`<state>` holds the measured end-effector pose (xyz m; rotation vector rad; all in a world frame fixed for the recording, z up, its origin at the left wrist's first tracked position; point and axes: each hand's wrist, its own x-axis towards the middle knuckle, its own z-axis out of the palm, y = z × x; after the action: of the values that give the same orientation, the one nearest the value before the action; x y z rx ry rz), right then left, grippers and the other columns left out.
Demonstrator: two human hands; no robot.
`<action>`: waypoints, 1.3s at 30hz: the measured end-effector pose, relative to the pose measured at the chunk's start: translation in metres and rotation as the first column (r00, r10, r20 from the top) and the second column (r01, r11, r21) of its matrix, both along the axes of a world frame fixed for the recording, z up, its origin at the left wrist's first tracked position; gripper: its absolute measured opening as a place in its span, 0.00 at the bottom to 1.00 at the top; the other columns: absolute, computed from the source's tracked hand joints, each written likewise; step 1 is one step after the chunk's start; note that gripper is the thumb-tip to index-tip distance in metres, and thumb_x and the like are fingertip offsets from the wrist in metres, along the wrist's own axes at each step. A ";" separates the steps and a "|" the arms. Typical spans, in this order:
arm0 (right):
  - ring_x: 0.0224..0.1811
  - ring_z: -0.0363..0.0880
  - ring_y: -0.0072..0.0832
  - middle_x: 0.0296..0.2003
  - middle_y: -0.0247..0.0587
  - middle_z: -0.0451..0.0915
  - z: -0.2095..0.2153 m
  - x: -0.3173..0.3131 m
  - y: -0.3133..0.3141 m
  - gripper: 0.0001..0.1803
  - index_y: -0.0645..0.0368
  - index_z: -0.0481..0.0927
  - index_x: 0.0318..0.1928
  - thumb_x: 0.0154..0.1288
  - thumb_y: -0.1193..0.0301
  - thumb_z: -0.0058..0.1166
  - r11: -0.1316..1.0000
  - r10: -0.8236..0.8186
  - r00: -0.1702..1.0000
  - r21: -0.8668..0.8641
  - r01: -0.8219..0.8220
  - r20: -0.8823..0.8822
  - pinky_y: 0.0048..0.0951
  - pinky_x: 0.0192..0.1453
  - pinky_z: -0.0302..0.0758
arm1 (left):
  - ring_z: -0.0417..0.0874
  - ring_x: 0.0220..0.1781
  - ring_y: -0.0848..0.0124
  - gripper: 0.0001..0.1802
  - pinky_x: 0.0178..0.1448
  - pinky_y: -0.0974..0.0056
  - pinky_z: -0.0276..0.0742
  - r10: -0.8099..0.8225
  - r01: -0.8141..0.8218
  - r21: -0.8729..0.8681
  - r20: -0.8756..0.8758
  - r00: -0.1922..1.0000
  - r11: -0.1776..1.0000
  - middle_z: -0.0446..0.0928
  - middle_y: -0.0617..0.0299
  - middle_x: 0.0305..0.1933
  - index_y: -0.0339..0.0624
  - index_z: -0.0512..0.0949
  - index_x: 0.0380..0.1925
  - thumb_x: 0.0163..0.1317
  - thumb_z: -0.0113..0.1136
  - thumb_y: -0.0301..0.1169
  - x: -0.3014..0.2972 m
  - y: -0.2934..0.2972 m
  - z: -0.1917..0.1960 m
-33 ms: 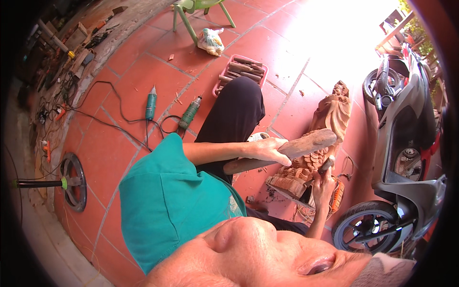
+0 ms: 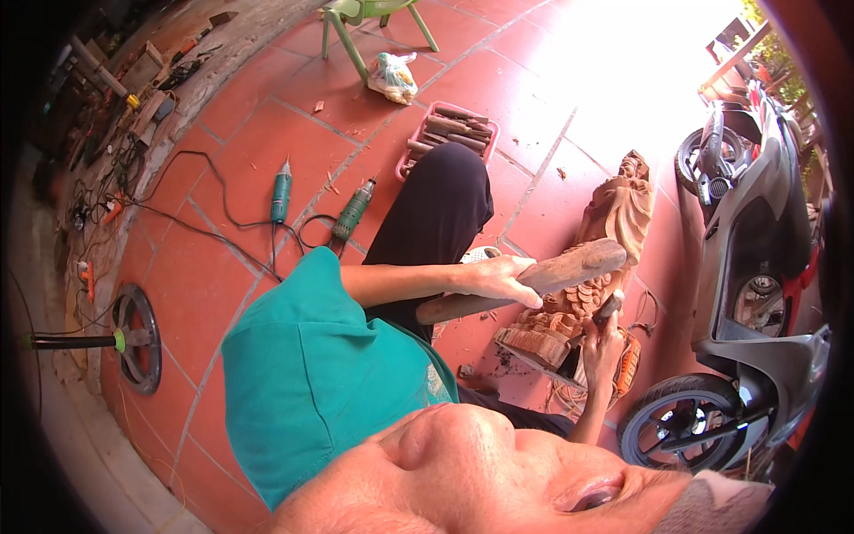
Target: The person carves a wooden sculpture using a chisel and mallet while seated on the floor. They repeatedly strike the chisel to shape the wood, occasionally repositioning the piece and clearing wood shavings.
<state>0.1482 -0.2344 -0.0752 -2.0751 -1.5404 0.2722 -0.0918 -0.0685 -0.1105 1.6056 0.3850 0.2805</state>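
At centre right of the frame, a long wooden mallet (image 2: 543, 276) is gripped by the closed fingers of the left hand (image 2: 498, 278), while a chisel (image 2: 607, 309) is clasped by the right hand (image 2: 603, 349) against the reddish-brown carved wooden statue (image 2: 614, 222) lying on the tiled floor (image 2: 258, 142).

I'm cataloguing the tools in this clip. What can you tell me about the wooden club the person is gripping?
The wooden club is a long, rough, bare brown billet, thicker and rounded at its far end, narrowing toward the near end. It lies almost level, its thick end raised slightly over the carved wooden figure. One hand wraps around its middle, fingers curled over the top. The thick end is above the chisel handle in the other hand; whether they touch is unclear.
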 end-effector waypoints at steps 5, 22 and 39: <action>0.28 0.81 0.38 0.28 0.51 0.81 0.014 -0.013 0.009 0.19 0.69 0.73 0.54 0.70 0.68 0.57 0.999 -0.034 0.990 -0.018 0.032 -0.137 0.36 0.35 0.75 | 0.81 0.45 0.67 0.31 0.52 0.61 0.75 0.041 -0.038 0.050 -0.045 0.998 0.998 0.81 0.55 0.40 0.31 0.76 0.53 0.60 0.66 0.47 -0.002 0.008 0.011; 0.33 0.79 0.27 0.32 0.42 0.81 0.003 -0.010 0.013 0.22 0.68 0.73 0.55 0.70 0.64 0.59 1.000 0.014 0.957 0.011 -0.011 -0.290 0.31 0.39 0.75 | 0.78 0.53 0.59 0.37 0.57 0.56 0.73 0.091 -0.086 0.046 -0.127 0.988 0.995 0.78 0.46 0.46 0.32 0.76 0.53 0.57 0.65 0.54 -0.002 0.011 0.003; 0.29 0.73 0.44 0.27 0.50 0.74 0.006 -0.003 0.019 0.16 0.63 0.75 0.43 0.66 0.63 0.61 0.998 0.043 0.984 0.053 -0.034 -0.175 0.43 0.36 0.69 | 0.75 0.61 0.66 0.38 0.67 0.62 0.69 0.087 -0.095 -0.050 -0.135 0.987 0.994 0.76 0.52 0.59 0.30 0.68 0.65 0.61 0.68 0.41 0.009 0.017 -0.015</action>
<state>0.1451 -0.2150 -0.0689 -1.9298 -1.4671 0.4161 -0.0823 -0.0515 -0.1260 1.5579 0.5655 0.2307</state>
